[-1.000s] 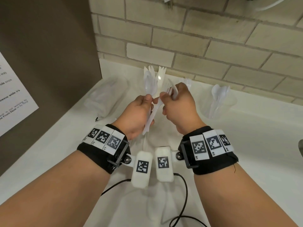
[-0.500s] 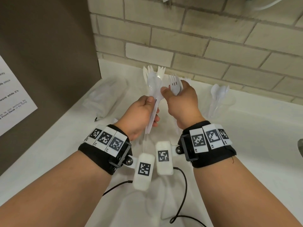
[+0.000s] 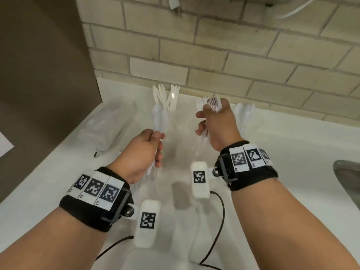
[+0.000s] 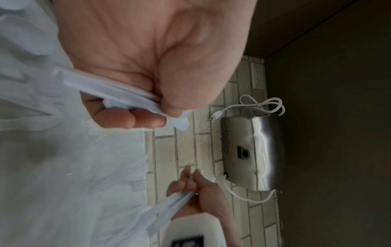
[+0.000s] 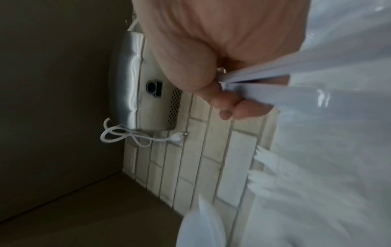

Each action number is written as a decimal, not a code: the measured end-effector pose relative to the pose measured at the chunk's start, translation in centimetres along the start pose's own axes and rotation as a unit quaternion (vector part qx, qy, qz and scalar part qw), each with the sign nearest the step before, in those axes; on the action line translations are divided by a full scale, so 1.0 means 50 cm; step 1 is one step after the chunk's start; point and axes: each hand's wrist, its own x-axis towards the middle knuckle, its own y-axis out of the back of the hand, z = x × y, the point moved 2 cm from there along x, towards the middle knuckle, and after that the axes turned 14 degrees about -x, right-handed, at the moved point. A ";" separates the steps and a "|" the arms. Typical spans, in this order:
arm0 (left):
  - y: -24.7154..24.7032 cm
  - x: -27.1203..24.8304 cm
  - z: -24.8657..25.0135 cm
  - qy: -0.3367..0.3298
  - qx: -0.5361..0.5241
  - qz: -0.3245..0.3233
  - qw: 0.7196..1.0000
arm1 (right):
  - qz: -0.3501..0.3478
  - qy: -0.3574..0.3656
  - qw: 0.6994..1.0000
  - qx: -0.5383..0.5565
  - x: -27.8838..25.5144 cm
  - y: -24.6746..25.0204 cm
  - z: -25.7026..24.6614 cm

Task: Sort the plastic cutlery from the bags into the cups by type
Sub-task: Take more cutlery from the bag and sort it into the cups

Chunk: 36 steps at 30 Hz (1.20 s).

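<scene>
The forks [image 3: 211,103] are bunched in the right hand [image 3: 216,125], fingers curled round their handles, tines up, held over the white counter [image 3: 292,162] just in front of a clear cup [image 3: 202,106] that already seems to hold forks, though its rim is barely readable against the white; the spoons [image 3: 158,117] stand up out of the left hand [image 3: 143,151], which grips their handles in a closed fist nearer the person. The step in hand looks like the drop-off of a sorted handful: the forks appear due for the fork cup, which calls for tipping the handles down into its mouth and letting go without knocking the light cup over. The spoons would then need carrying across to the cup of spoons [image 3: 246,115] at the right, well apart from the left hand. A third cup holding knives [image 3: 165,97] stands behind the spoons by the brick wall [image 3: 214,55]. The crumpled clear bags [image 3: 105,125] at the left are hard to make out, and whether cutlery is left inside cannot be told. Both wrist views are blurred, so counting pieces in either hand is not possible
</scene>
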 end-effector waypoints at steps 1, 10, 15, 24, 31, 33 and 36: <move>0.002 0.000 -0.001 -0.002 0.012 -0.008 1.000 | 0.022 0.023 0.999 -0.007 0.025 0.016 -0.013; 0.010 0.027 -0.020 0.017 0.044 -0.021 0.999 | 0.098 0.151 0.983 0.045 0.204 0.030 -0.038; 0.009 0.043 -0.023 0.022 0.058 -0.032 0.998 | 0.067 0.068 0.994 0.048 0.259 0.004 0.045; -0.014 0.043 -0.037 0.033 0.072 -0.048 0.996 | 0.079 0.079 0.991 -0.070 0.259 0.020 0.033; -0.046 0.029 -0.023 0.012 0.072 -0.047 0.996 | 0.074 0.145 0.982 -0.092 0.120 0.048 -0.039; -0.059 0.023 -0.019 0.005 0.067 -0.047 0.997 | 0.011 0.109 0.988 -0.113 0.049 0.052 -0.041; -0.084 0.013 -0.018 -0.021 0.099 -0.075 0.992 | -0.114 0.050 0.975 -0.186 -0.035 0.044 -0.020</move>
